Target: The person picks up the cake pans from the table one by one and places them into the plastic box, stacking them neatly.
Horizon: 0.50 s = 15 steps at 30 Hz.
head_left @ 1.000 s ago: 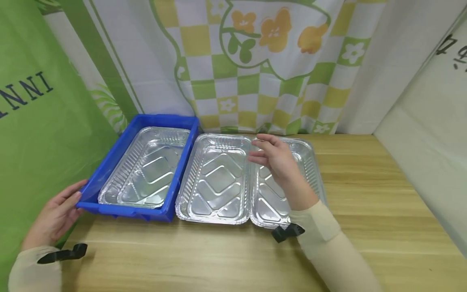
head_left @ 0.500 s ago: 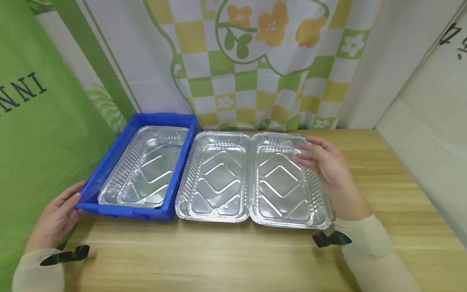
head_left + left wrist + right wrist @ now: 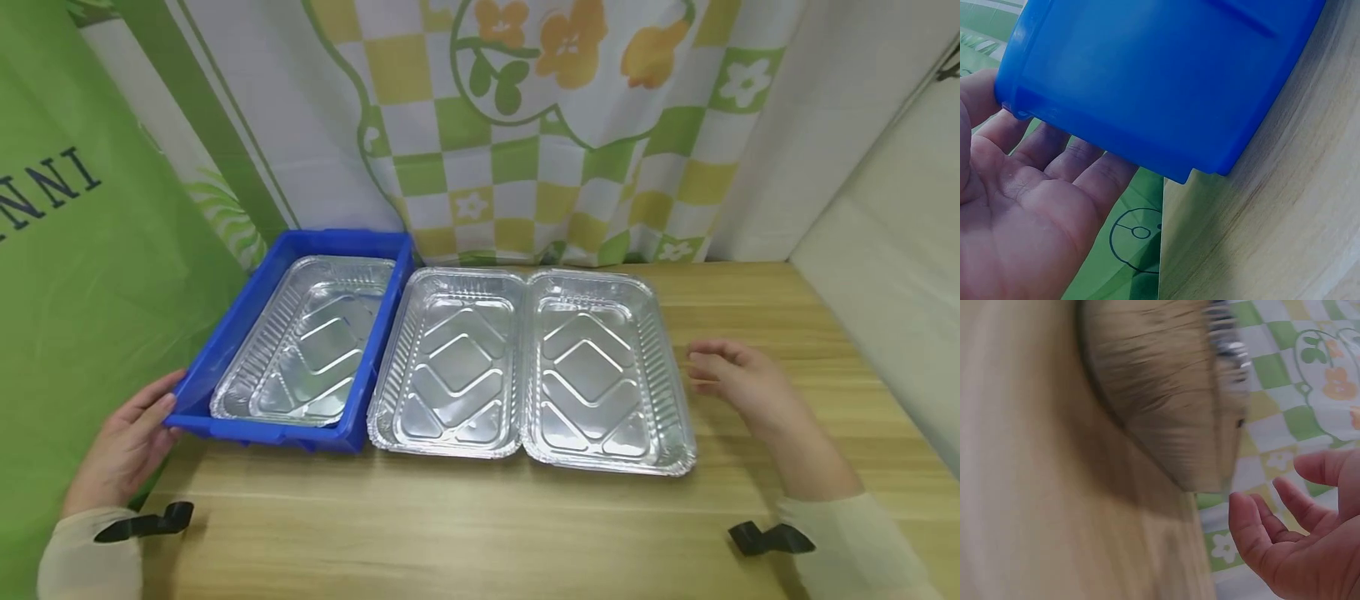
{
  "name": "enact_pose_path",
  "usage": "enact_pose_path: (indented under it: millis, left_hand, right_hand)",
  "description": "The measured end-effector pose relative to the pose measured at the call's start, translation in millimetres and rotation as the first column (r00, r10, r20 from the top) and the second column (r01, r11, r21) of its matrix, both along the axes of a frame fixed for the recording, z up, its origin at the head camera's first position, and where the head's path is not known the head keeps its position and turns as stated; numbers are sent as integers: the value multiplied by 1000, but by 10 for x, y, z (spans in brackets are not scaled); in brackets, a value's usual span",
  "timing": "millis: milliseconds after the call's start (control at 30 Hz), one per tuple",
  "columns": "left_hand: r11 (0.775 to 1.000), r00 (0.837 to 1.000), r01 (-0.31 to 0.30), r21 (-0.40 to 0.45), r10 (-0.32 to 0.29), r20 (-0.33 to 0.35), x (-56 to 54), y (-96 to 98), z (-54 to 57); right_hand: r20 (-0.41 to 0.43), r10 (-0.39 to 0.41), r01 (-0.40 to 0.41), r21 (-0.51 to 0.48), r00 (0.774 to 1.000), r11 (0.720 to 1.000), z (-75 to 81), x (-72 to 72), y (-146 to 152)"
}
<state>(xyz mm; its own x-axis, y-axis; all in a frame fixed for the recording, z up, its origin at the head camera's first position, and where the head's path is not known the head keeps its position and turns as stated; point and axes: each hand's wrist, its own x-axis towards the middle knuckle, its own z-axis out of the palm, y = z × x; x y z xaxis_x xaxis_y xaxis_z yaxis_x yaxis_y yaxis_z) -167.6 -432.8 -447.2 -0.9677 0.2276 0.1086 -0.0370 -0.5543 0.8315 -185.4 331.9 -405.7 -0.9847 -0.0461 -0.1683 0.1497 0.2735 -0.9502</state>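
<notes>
At the left, my left hand [image 3: 127,442] grips the near left corner of a blue plastic crate [image 3: 255,429]. In the left wrist view its thumb lies at the rim and the fingers reach along the crate's outer side [image 3: 1141,81]. Inside the crate lies a foil pan [image 3: 330,346]. Two more foil pans stand side by side to its right, a middle one [image 3: 457,367] and a right one [image 3: 588,371], their rims meeting. My right hand [image 3: 738,383] holds nothing and hovers right of the right pan, fingers loosely bent.
All of this stands on a wooden table [image 3: 465,525]. A checkered curtain [image 3: 510,175] hangs along the back edge, green cloth [image 3: 90,275] covers the left side, and a pale wall panel [image 3: 900,217] borders the right.
My right hand has moved right, from over the right foil pan to beside it, and come nearer. My left hand stays at the crate's corner; crate and pans have kept their places.
</notes>
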Motion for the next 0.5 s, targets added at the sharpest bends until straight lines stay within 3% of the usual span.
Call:
enact_pose_path:
  millis: [100,233,500]
  left_hand:
    - [1000,1000,-6,0,6,22,-1,8,8]
    - [1000,1000,-16,-6,16,15,2,12,2]
    - [1000,1000,-15,-11,15,-7,-5,10,8]
  right_hand:
    - [-9,70,-69,106,998,992,-73,25,-2]
    - [-27,117,-115,84,993,990,-136,39,-32]
    - [-36,97,-96,42,995,995,-230,44,-44]
